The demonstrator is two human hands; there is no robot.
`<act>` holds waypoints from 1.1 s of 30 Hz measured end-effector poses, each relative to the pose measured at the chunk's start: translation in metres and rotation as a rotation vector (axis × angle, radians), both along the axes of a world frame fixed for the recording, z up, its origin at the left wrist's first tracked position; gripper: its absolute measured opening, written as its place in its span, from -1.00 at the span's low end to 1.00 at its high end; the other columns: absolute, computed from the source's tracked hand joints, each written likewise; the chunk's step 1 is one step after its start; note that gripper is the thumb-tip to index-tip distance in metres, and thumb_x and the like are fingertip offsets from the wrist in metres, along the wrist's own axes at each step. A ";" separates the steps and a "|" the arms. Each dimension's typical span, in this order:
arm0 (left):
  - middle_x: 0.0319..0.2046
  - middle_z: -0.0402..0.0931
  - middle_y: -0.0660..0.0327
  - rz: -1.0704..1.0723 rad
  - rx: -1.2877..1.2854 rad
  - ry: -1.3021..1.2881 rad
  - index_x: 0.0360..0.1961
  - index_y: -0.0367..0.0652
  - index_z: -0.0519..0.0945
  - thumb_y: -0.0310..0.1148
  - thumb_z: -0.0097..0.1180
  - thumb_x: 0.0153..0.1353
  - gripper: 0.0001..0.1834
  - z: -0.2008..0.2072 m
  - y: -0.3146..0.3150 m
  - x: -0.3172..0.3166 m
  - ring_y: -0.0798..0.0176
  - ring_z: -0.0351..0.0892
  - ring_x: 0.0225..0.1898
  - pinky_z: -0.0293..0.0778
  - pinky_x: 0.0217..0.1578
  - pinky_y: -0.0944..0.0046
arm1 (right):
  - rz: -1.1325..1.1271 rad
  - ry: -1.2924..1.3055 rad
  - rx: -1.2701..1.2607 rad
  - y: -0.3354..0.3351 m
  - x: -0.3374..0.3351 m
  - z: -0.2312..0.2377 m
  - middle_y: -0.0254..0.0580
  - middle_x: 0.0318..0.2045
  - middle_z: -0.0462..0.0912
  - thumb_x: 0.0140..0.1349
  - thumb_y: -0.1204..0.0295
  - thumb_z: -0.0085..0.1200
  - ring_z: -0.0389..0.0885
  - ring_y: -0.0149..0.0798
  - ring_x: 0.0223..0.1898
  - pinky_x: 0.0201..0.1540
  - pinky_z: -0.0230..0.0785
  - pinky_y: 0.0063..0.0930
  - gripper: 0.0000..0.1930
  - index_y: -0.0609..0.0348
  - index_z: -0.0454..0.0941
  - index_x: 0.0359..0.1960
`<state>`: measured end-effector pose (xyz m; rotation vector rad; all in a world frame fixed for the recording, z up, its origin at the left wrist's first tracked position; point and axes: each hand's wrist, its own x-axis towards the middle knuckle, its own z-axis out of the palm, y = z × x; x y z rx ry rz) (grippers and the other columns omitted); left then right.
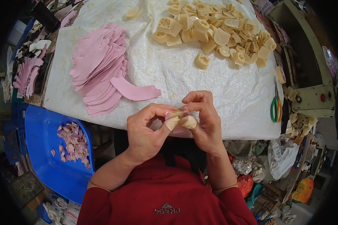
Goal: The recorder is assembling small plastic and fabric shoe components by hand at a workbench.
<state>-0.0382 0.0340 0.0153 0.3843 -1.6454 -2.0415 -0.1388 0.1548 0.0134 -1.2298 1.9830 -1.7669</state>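
The left hand (145, 129) and the right hand (207, 125) are positioned close together at the near edge of the desk covered in white woven plastic sheeting (236, 101). The fingers of both are clamped on a small beige-and-pink piece (179, 113), partly hidden by the beige-covered thumbs (172, 123). Forward left: a fanned stack of curved, thin pink strips (99, 69). Forward right: a heap of beige molded plastic blocks (221, 36). Beside the desk, left: a blue plastic tub (45, 150) containing pink-and-beige fragments (76, 143).
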 end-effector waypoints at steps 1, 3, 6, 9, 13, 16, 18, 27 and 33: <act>-0.32 0.60 0.08 -0.007 0.001 0.000 -0.38 -0.32 0.53 -0.53 0.23 0.10 -0.88 -0.001 0.000 0.000 0.31 0.60 -0.29 0.51 -0.26 0.38 | -0.051 0.141 0.040 -0.001 0.000 0.002 -0.16 -0.25 0.43 0.20 0.37 0.11 0.37 -0.24 -0.20 -0.06 0.23 -0.38 -0.83 0.19 0.45 -0.30; -0.23 0.56 0.07 0.003 -0.160 0.009 -0.38 -0.27 0.55 -0.45 0.27 0.09 -0.85 -0.005 0.000 0.000 0.28 0.56 -0.28 0.47 -0.27 0.35 | -0.104 0.274 0.048 -0.002 0.001 0.006 -0.17 -0.28 0.44 0.19 0.38 0.10 0.35 -0.23 -0.21 -0.09 0.22 -0.36 -0.85 0.19 0.44 -0.34; -0.13 0.48 0.09 0.109 -0.587 0.044 -0.41 -0.20 0.58 -0.38 0.30 0.04 -0.84 0.008 -0.008 -0.002 0.23 0.47 -0.22 0.39 -0.26 0.31 | -0.140 0.338 0.019 0.002 0.005 0.005 -0.19 -0.33 0.45 0.12 0.40 0.10 0.34 -0.15 -0.22 -0.16 0.18 -0.31 -0.86 0.17 0.42 -0.41; -0.07 0.41 0.13 -0.023 -0.610 0.089 -0.43 -0.15 0.60 -0.40 0.32 -0.01 -0.86 0.001 -0.010 -0.001 0.20 0.39 -0.18 0.32 -0.26 0.29 | -0.072 0.092 -0.057 0.004 0.007 -0.003 -0.20 -0.32 0.47 0.12 0.35 0.11 0.35 -0.16 -0.19 -0.09 0.17 -0.30 -0.82 0.20 0.43 -0.41; -0.09 0.43 0.12 -0.018 -0.600 0.146 -0.45 -0.11 0.61 -0.43 0.33 -0.05 -0.87 -0.001 -0.019 -0.002 0.13 0.38 -0.12 0.33 -0.23 0.26 | 0.119 -0.532 -0.389 0.007 -0.002 -0.001 -0.20 -0.18 0.52 0.25 0.29 0.06 0.42 -0.27 -0.07 0.08 0.24 -0.33 -0.75 0.24 0.51 -0.19; -0.08 0.43 0.12 0.013 -0.832 0.273 -0.44 -0.10 0.62 -0.45 0.33 -0.06 -0.87 -0.006 -0.022 -0.003 0.11 0.37 -0.07 0.33 -0.20 0.27 | 0.232 -0.807 -0.037 0.015 -0.006 0.006 -0.19 -0.10 0.56 0.10 0.44 0.22 0.53 -0.34 -0.07 0.03 0.36 -0.41 -0.67 0.25 0.50 -0.10; -0.07 0.42 0.13 -0.047 -0.885 0.305 -0.41 -0.08 0.67 -0.36 0.28 0.05 -0.92 -0.009 -0.023 -0.001 0.10 0.37 -0.03 0.33 -0.15 0.26 | 0.202 -0.612 -0.043 0.018 -0.009 0.005 -0.21 -0.13 0.58 0.06 0.47 0.25 0.54 -0.31 -0.10 0.01 0.37 -0.41 -0.65 0.24 0.50 -0.09; -0.08 0.38 0.14 -0.579 0.141 0.050 0.33 -0.30 0.00 -0.22 -0.18 0.36 -0.38 0.003 -0.013 0.003 0.40 0.38 -0.13 0.28 -0.12 0.41 | 0.126 -0.012 -0.072 0.007 0.003 0.009 -0.21 -0.19 0.61 -0.14 0.49 0.34 0.55 -0.17 -0.20 -0.12 0.40 -0.36 -0.50 0.13 0.52 -0.07; -0.26 0.37 0.19 -0.423 0.195 -0.020 0.32 -0.28 -0.07 -0.18 -0.26 0.37 -0.39 -0.005 -0.003 0.008 0.43 0.37 -0.33 0.33 -0.23 0.44 | 0.018 0.152 -0.061 0.001 0.009 -0.011 -0.14 -0.10 0.49 0.11 0.29 0.22 0.52 -0.22 -0.31 -0.18 0.43 -0.37 -0.62 0.20 0.49 -0.08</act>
